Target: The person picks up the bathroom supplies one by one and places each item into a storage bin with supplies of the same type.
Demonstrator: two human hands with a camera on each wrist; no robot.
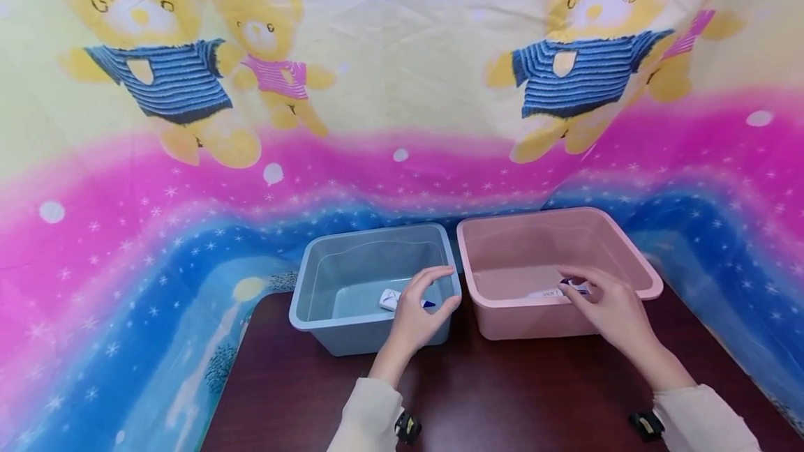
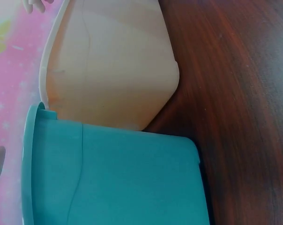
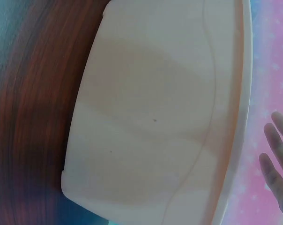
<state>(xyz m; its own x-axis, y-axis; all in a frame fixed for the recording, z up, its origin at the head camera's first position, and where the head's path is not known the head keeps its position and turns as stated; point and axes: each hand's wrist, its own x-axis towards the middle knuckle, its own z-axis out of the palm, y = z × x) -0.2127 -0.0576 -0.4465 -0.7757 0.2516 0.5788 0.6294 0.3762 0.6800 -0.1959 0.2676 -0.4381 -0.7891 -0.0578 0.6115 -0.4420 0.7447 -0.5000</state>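
Observation:
My left hand [image 1: 417, 309] hovers above the near right part of a grey-blue plastic bin [image 1: 370, 330], fingers loosely curved with a gap between thumb and fingertips. In that bin lies a white item [image 1: 389, 299] with a dark blue tip, partly hidden behind the hand. Over the near rim of a pink plastic bin [image 1: 527, 323] is my right hand [image 1: 606, 305], its fingers apart in the right wrist view. A white and dark blue item [image 1: 545, 294] lies inside the pink bin, partly hidden by rim and fingers; its kind is unclear. Neither hand appears to hold anything.
Both bins stand side by side on a dark reddish-brown table [image 1: 502, 396], the pink one to the right. Behind and around the table hangs a cloth backdrop [image 1: 402, 89] printed with teddy bears. A small black device [image 1: 408, 427] sits at the left wrist.

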